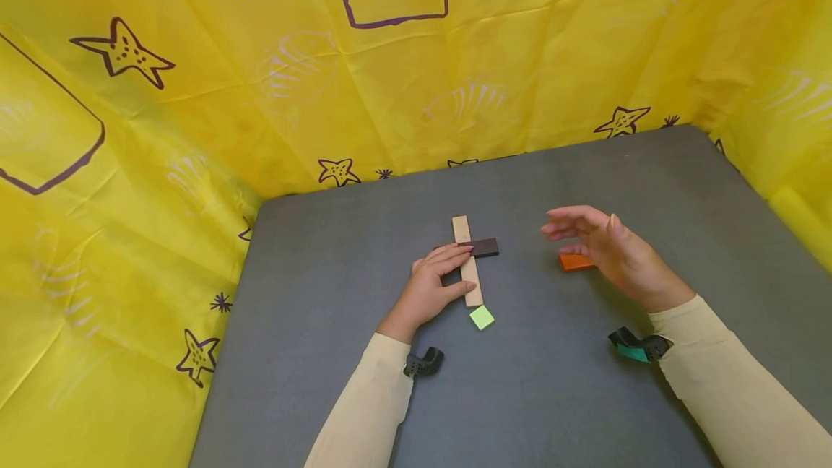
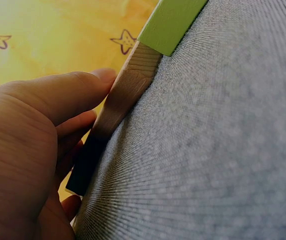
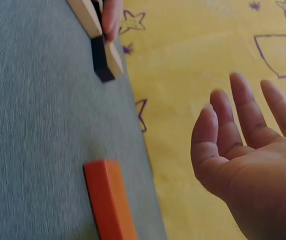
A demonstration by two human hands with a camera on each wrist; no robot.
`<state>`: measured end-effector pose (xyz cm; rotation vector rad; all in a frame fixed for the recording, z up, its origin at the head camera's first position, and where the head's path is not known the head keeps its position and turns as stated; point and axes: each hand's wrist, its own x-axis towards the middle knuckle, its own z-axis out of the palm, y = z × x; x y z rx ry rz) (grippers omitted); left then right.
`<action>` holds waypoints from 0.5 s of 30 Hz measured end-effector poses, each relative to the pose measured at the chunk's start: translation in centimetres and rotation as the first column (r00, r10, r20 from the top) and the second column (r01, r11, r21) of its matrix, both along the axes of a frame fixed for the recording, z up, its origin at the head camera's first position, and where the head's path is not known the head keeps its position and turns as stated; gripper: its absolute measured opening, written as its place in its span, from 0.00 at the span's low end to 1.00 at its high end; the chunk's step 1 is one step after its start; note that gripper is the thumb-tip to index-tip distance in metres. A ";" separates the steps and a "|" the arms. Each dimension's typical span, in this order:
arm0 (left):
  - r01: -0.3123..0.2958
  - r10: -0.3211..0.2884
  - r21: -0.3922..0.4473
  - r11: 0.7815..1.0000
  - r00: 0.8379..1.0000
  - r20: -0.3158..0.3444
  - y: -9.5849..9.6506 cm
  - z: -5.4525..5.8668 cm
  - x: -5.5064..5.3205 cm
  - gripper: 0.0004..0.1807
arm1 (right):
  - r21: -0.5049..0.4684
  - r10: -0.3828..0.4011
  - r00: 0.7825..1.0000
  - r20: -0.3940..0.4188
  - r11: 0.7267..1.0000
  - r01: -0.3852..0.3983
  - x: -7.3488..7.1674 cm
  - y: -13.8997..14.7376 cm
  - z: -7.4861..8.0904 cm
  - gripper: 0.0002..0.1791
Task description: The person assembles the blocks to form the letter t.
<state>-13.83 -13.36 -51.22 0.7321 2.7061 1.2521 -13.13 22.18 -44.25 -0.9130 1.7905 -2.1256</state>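
My left hand rests on a small cross-shaped layout on the table, its fingers stretched over a dark brown block. The thumb lies at the lower part of a pale wooden block, which runs lengthwise and is crossed by the dark one. Part of the dark block is hidden beneath the fingers. A light green block sits at the near end of the pale wood, seen also in the left wrist view. Raised with fingers spread and holding nothing, my right hand hovers by an orange block, partly covering it in the head view.
The grey tabletop carries these blocks. A yellow cloth with starfish and shell drawings hangs behind it and at both sides. Dark wrist mounts are strapped at both sleeves.
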 end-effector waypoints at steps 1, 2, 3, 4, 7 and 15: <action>0.000 0.000 0.003 1.000 1.000 0.000 0.0 0.0 0.0 0.34 | -0.008 0.001 1.000 -0.006 1.000 -0.001 -0.1 0.3 -0.1 0.39; 0.000 0.000 0.005 1.000 1.000 -0.002 0.0 -0.1 0.0 0.34 | -0.017 0.001 1.000 -0.012 1.000 -0.001 -0.1 0.5 -0.2 0.39; 0.000 0.000 0.005 1.000 1.000 -0.003 0.0 -0.1 0.0 0.34 | -0.023 0.002 1.000 -0.017 1.000 -0.002 -0.1 0.8 -0.4 0.38; -0.001 0.001 0.007 1.000 1.000 -0.004 0.0 -0.1 0.0 0.34 | -0.026 -0.001 1.000 -0.020 1.000 0.001 -0.1 1.1 -0.5 0.38; 0.003 -0.003 0.008 1.000 1.000 -0.004 0.0 -0.1 0.0 0.34 | -0.034 -0.014 1.000 -0.019 0.999 0.014 -0.2 2.1 -0.9 0.37; 0.003 -0.003 0.010 1.000 1.000 -0.013 -0.1 -0.1 0.0 0.34 | -0.038 -0.072 0.997 0.009 0.997 0.072 -0.5 4.6 -2.1 0.34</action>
